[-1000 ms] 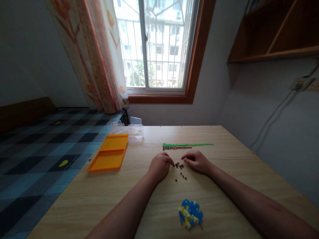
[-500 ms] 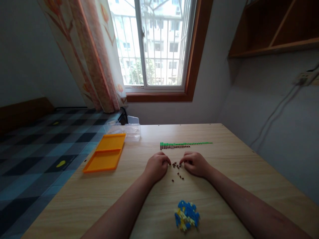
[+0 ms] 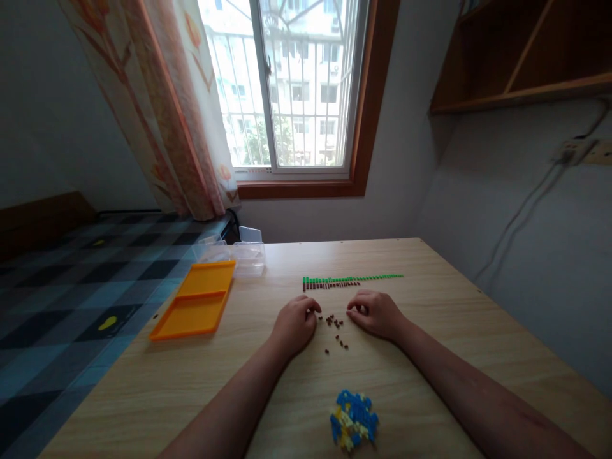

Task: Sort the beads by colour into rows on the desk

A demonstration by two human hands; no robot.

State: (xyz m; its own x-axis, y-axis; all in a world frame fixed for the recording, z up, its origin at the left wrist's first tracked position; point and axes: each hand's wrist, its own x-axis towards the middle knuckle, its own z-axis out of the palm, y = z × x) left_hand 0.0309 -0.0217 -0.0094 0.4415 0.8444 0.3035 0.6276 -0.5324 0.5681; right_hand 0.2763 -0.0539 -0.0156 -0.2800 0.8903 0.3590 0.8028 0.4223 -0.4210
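My left hand (image 3: pixel 296 323) rests on the table, fingers curled and fingertips together, at the left side of a loose scatter of small brown pieces (image 3: pixel 329 320). One brown piece lies just below those fingertips. On the other side of the scatter, my right hand (image 3: pixel 376 313) is closed in a pinch, thumb against index finger. Whatever either hand holds is too small or hidden to make out. Beyond the hands run a row of green pieces (image 3: pixel 354 279) and, just in front of it, a shorter row of brown pieces (image 3: pixel 329 285).
Nearer to me lies a heap of blue and pale yellow pieces (image 3: pixel 354 419). An orange two-part tray (image 3: pixel 189 315) sits at the table's left, with clear plastic boxes (image 3: pixel 248 258) behind it. A checked bed (image 3: pixel 62 306) adjoins the table's left edge.
The view has shifted slightly. My right hand has drawn a little to the right, away from the brown scatter. My left fingertips have pulled left, and a brown piece now lies beside them.
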